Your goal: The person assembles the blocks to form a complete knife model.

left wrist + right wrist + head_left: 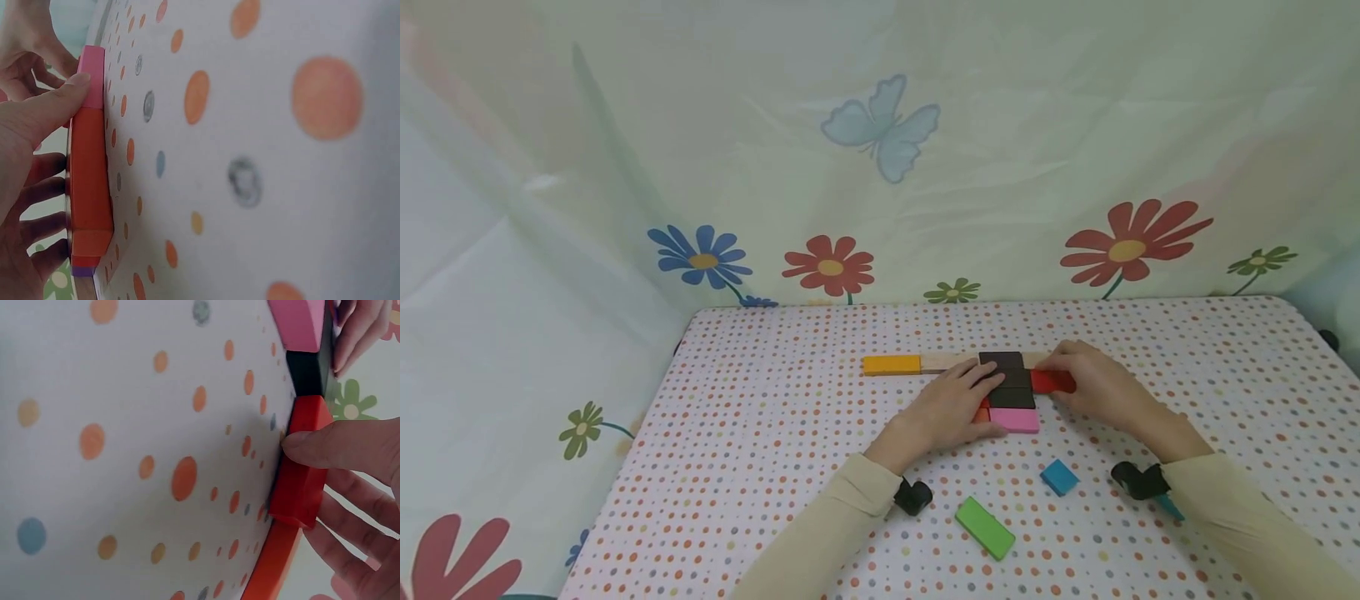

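Flat coloured blocks lie together on the dotted table. My left hand [951,408] rests over their left side, fingers spread across the black blocks [1013,398] and the thumb against the pink block [1015,421]. An orange block [90,169] shows beneath this hand in the left wrist view, with a purple block [83,271] past its end. With thumb and fingers my right hand [1093,387] pinches a red block [301,481], right beside the black ones. Another orange block [272,562] extends beyond the red one in the right wrist view.
A yellow block [891,365] and a wood-coloured block [943,361] reach out left from the group. Nearer me lie a green block [985,527] and a blue block [1059,477]. A teal piece [1170,507] is partly hidden by the right sleeve. Behind the table hangs a flowered curtain [1000,183].
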`<state>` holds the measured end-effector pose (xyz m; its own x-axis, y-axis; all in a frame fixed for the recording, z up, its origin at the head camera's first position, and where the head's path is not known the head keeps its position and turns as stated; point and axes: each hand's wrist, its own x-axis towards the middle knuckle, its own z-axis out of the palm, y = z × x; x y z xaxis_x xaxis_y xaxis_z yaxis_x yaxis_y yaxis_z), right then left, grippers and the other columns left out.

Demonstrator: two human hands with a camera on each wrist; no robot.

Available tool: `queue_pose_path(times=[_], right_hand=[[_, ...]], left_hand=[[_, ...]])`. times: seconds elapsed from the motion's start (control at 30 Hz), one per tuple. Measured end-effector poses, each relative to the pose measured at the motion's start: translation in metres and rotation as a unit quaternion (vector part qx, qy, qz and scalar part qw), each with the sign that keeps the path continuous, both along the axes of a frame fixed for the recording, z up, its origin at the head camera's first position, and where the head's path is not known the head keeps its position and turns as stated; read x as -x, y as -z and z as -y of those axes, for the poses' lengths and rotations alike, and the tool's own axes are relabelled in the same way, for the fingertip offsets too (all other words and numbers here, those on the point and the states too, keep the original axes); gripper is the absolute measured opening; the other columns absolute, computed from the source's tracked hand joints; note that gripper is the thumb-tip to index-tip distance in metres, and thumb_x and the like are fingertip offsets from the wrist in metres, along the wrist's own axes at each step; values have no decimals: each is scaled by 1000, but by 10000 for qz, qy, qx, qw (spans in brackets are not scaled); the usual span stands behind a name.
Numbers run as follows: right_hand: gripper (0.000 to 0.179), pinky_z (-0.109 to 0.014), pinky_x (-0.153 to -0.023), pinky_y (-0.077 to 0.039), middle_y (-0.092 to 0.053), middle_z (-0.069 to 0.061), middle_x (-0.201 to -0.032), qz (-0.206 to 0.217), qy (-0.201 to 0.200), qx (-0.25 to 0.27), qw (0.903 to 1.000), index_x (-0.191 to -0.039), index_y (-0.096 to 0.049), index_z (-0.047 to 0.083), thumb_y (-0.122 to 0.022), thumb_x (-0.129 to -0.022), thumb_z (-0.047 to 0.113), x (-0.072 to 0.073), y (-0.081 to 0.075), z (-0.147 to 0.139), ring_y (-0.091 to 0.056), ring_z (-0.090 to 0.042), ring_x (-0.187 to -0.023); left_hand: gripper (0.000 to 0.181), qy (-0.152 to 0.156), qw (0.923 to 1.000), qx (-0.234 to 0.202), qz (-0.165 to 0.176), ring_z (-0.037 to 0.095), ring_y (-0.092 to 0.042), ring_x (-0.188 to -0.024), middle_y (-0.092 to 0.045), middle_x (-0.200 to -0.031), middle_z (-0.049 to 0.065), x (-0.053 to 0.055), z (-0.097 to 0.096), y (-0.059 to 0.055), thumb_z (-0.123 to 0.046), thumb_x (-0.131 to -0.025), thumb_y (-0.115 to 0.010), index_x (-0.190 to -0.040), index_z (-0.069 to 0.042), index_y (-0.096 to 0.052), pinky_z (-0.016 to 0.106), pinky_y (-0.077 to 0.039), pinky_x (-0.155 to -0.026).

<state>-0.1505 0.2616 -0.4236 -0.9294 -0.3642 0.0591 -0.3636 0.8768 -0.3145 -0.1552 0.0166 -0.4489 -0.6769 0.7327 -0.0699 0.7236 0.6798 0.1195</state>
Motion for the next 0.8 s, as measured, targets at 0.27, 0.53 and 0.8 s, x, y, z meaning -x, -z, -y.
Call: queue_pose_path(times=[0.27,0.53,0.8], right_hand=[[40,-58,-87,-57,-65,-20,-104,-93,35,-269,9996,-115,-74,-7,-89,-79,-1,-2,3,1,-63,-37,-95],[40,-55,-84,-58,-67,-20,-104,-402,-201,-262,9986,-115,-75,-8,-89,-79,-3,-6,5,1,-65,-37,-95],[39,-54,-86,-59,-67,-19,-106,-740,-249,-278,9966,-114,-76,-4,-90,-78,-2,-16,1,8,-66,-37,-98]], left_hand=[[78,20,9999,-83,59,22,-24,-158,-29,-171,1,0,0,1,-61,-104,-53,-165,-17,-34,31,-21,-126],[77,51,9998,-158,73,22,-23,-158,-29,-171,3,0,0,0,-59,-104,-54,-165,-16,-34,31,-19,-126],[76,68,9997,-201,112,23,-24,-158,-30,-171,3,-1,1,-2,-59,-105,-54,-164,-15,-35,31,-19,-127]])
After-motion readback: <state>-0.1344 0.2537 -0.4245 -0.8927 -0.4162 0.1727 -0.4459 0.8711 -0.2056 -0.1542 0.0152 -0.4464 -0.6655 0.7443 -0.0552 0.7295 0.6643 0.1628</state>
